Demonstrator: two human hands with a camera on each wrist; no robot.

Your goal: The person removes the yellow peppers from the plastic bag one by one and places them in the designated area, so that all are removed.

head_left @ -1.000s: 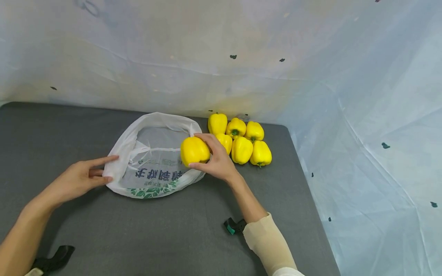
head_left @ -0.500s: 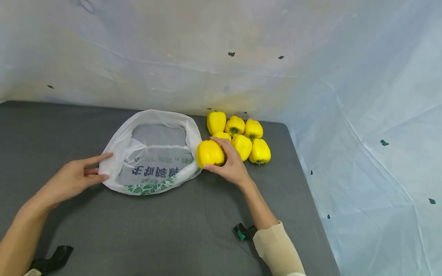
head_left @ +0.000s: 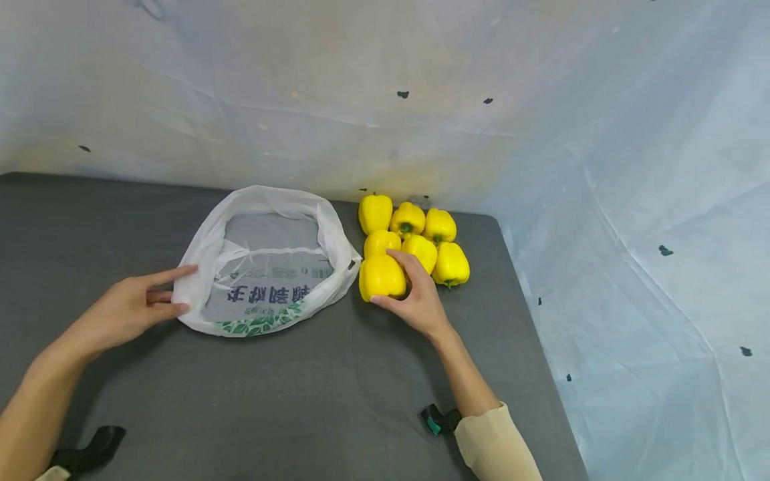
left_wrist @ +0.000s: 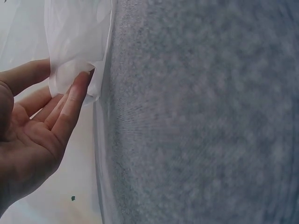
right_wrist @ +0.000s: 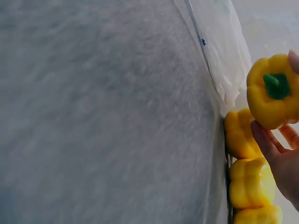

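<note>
A white plastic bag (head_left: 271, 197) with green leaf print and dark lettering lies on the table, its mouth spread wide. My left hand (head_left: 129, 310) holds the bag's left rim; in the left wrist view thumb and fingers sit on either side of the thin film (left_wrist: 77, 32). To the right of the bag, my right hand (head_left: 418, 300) grips a yellow bell pepper (head_left: 381, 277) between thumb and fingers. In the right wrist view that pepper's green stem (right_wrist: 276, 86) faces the camera, and it appears raised over other peppers (right_wrist: 252, 182).
Several more yellow bell peppers (head_left: 440, 225) stand close together in rows at the table's back right corner. The dark grey table (head_left: 271, 401) meets a pale sheet wall (head_left: 301, 100) behind and another on the right. Black mounts (head_left: 90, 451) are on the wrists.
The right hand has moved right with the pepper, from over the bag's mouth to just in front of the other peppers. The left hand stays at the bag's rim.
</note>
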